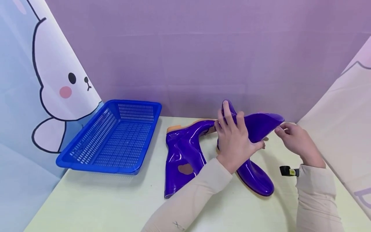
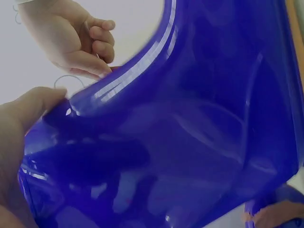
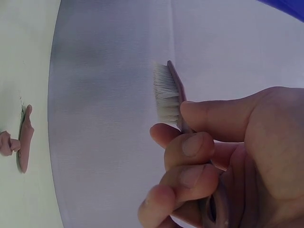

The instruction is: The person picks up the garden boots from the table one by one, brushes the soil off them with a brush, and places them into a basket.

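Note:
Against one glossy purple rain boot (image 1: pixel 253 175) lies my left hand (image 1: pixel 234 141), gripping its shaft; in the left wrist view the thumb (image 2: pixel 40 102) presses over the purple surface. The boot is tilted, its opening to the upper right and its toe toward me. Just right of that opening, my right hand (image 1: pixel 297 141) pinches a small brush (image 3: pixel 183 99) with pale bristles and a brown handle. The bristles appear apart from the boot. A second purple boot (image 1: pixel 185 145) lies on its side to the left, with a brown patch (image 1: pixel 185 169) on its shaft.
A blue perforated plastic basket (image 1: pixel 150 135) stands at the left of the pale table (image 1: pixel 116 203). Brown mud-like lumps (image 3: pixel 26 140) lie on the table behind the held boot. A purple cloth (image 1: pixel 188 64) hangs at the back, with printed cloths at both sides.

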{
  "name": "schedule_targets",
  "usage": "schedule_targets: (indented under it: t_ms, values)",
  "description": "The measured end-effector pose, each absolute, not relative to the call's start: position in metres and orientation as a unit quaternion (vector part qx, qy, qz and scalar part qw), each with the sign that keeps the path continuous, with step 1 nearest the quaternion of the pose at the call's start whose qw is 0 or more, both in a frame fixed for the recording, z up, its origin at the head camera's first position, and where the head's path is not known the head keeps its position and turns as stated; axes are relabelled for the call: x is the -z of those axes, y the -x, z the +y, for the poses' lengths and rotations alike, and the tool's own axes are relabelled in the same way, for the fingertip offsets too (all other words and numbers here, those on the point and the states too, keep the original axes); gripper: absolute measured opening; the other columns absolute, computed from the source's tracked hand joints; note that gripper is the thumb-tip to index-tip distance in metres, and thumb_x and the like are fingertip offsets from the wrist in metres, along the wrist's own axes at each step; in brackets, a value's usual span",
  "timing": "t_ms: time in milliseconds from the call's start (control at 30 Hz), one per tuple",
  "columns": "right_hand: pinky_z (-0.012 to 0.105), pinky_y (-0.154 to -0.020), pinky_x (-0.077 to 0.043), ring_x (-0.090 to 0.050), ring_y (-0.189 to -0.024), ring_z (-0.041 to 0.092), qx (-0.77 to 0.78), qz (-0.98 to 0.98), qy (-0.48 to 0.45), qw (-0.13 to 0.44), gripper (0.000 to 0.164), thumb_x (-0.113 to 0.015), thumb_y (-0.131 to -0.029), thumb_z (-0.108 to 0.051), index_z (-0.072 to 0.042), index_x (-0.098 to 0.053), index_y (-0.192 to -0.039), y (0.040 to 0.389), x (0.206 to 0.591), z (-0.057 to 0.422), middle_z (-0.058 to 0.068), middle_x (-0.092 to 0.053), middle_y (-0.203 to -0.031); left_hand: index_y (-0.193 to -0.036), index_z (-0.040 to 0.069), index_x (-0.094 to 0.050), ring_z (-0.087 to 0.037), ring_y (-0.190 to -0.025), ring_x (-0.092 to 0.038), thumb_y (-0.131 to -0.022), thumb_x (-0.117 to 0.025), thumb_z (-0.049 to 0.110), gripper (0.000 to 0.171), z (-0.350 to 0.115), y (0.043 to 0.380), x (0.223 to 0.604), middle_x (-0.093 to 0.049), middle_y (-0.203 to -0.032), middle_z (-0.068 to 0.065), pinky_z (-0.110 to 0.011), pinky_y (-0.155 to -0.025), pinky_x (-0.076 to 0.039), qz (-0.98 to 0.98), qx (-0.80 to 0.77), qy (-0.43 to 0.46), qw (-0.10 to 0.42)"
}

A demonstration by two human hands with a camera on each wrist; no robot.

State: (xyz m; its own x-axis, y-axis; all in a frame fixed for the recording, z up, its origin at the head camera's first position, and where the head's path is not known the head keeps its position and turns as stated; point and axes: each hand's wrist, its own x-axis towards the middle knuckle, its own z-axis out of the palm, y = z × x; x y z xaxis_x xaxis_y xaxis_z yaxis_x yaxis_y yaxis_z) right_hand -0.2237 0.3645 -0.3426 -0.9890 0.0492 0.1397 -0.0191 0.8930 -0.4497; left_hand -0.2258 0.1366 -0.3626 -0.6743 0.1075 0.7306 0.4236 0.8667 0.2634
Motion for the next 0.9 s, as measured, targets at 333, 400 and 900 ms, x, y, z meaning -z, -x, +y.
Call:
schedule_targets:
  t_ms: [333, 400, 900]
  values:
    - [0.031, -0.066, -0.043, -0.064, -0.093, 0.039, -0.228, -0.971, 0.025, 0.063, 0.046, -0.042, -0.109, -0.035, 0.005, -0.058, -0.126, 0.219, 0.337, 0.371, 0.03, -0.069, -0.108, -0.148, 0.011, -0.03, -0.03, -0.097, -0.07, -0.078, -0.08, 0.038, 0.09, 0.123, 0.218, 0.365, -0.046, -0.141, -0.012, -0.036, -0.067, -0.06, -0.877, 0.381, 0.172, 0.237]
    - [0.031, -0.066, -0.043, -0.064, -0.094, 0.04, -0.233, -0.97, 0.029, 0.056, 0.048, -0.041, -0.109, -0.036, 0.006, -0.057, -0.128, 0.219, 0.335, 0.371, 0.031, -0.069, -0.11, -0.136, 0.009, -0.044, -0.024, -0.078, -0.069, -0.087, -0.069, 0.041, 0.064, 0.119, 0.218, 0.367, -0.059, -0.116, -0.007, -0.033, -0.062, -0.057, -0.895, 0.356, 0.178, 0.201]
    - [0.03, -0.063, -0.041, -0.056, -0.082, 0.027, -0.24, -0.968, 0.039, 0.058, 0.046, -0.042, -0.109, -0.036, 0.004, -0.057, -0.128, 0.215, 0.332, 0.366, 0.016, -0.067, -0.093, -0.146, 0.011, -0.046, -0.017, -0.087, -0.071, -0.108, -0.043, 0.022, 0.039, 0.097, 0.236, 0.365, -0.073, -0.109, -0.013, -0.031, -0.076, -0.058, -0.839, 0.478, 0.259, 0.007]
